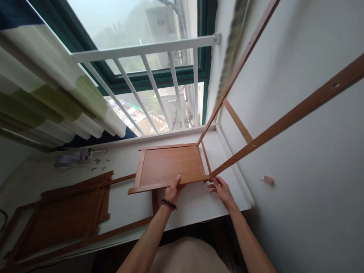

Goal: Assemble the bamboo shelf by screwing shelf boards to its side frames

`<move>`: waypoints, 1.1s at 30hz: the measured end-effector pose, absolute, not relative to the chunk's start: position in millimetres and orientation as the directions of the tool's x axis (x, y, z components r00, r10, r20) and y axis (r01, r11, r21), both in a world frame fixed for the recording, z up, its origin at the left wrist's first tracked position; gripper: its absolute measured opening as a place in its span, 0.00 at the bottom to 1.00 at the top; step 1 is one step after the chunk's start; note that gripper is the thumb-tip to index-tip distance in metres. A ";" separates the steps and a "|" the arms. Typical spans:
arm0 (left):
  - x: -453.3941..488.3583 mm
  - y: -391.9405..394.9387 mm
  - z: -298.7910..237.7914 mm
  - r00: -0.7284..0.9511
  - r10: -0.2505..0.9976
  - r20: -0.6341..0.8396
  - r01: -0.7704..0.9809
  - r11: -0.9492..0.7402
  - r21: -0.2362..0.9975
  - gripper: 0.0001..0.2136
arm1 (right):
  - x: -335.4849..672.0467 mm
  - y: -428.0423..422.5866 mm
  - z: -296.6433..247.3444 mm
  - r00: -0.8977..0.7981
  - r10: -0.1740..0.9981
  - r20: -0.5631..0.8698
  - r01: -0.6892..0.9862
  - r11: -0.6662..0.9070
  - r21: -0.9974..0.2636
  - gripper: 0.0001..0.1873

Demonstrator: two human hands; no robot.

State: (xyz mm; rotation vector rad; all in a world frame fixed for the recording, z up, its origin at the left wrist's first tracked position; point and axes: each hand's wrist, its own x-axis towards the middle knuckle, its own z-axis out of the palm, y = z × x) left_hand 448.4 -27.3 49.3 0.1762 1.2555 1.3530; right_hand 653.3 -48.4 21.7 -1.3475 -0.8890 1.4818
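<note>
2 hands on this one. My left hand [173, 190] is clamped on the near edge of 1 wooden panel [169, 166], fingers curled under and thumb on top, with 1 beaded bracelet [168, 204] on the wrist. My right hand [221, 189] sits just right of it at the panel's near right corner, fingers half open with the tips at the joint. Can't tell if they're pinching anything small.

The panel lies flat on the white table [197, 202], far right part, up near the window. 2 long rails rise from its right side along the wall: near rail [290, 120] and far rail [241, 63], with 1 crossbar [238, 121] between them.

Left and nearer on the table is 1 pile of darker wooden frames [65, 216]; can't count the pieces. A handful of small screws [99, 163] lies beyond it, beside 1 blurred patch [72, 156] I can't read. 1 white window guard [143, 51] and 1 striped curtain [52, 92] are behind.
</note>
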 end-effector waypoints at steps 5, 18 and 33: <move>447.4 -26.4 48.5 -0.233 0.807 -0.542 -0.613 0.311 0.727 0.13 | 644.5 -40.2 16.4 0.178 0.933 -0.314 -0.182 -0.282 -0.942 0.19; 449.5 -23.3 49.0 -0.181 0.830 -0.527 -0.638 0.309 0.706 0.14 | 650.8 -27.7 25.8 0.148 0.900 -0.409 0.148 -0.429 -0.891 0.19; 440.1 -28.1 19.0 0.061 0.771 -0.634 -0.675 0.500 0.543 0.15 | 650.0 -53.5 61.1 0.003 0.893 -0.450 0.672 -0.335 -0.661 0.16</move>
